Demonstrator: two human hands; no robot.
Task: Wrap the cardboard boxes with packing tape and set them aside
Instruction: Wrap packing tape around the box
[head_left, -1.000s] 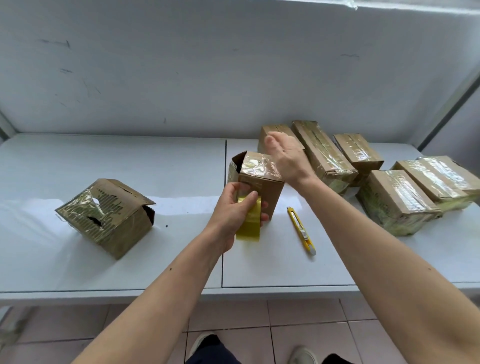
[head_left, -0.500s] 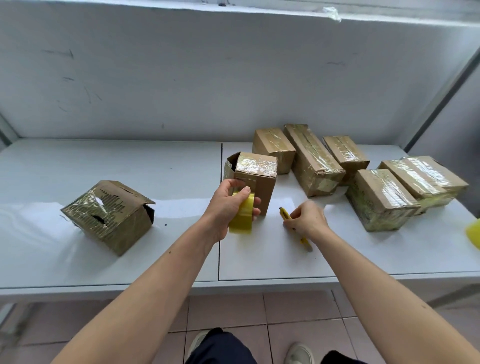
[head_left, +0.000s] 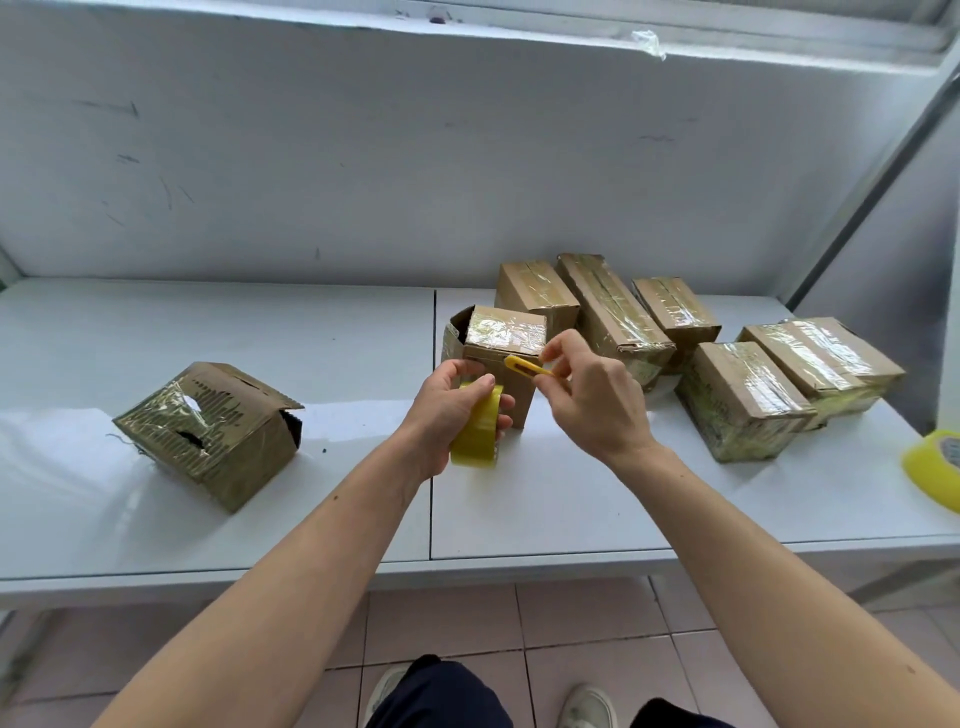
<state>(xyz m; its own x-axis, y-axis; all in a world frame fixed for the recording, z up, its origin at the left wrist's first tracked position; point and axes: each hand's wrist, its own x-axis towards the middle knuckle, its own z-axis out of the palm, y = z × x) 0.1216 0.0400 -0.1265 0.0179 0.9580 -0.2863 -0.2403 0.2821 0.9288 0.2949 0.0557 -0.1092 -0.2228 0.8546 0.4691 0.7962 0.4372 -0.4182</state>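
On your white bench (head_left: 260, 519), the small cardboard box (head_left: 506, 358) stands just behind both hands. Your left grip (head_left: 447, 415) curls around the yellow tape roll (head_left: 478, 436); your right grip (head_left: 592, 400) pinches the yellow utility knife (head_left: 524, 367) against the box's front.

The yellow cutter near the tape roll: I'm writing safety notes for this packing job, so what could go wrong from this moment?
1. The right hand brings the yellow cutter close to the left hand gripping the tape roll; a slip might nick those fingers.
2. The small box is held by neither hand, so tugging the tape could tip or drag it.
3. A second tape roll sits near the table's right edge and may get knocked off.
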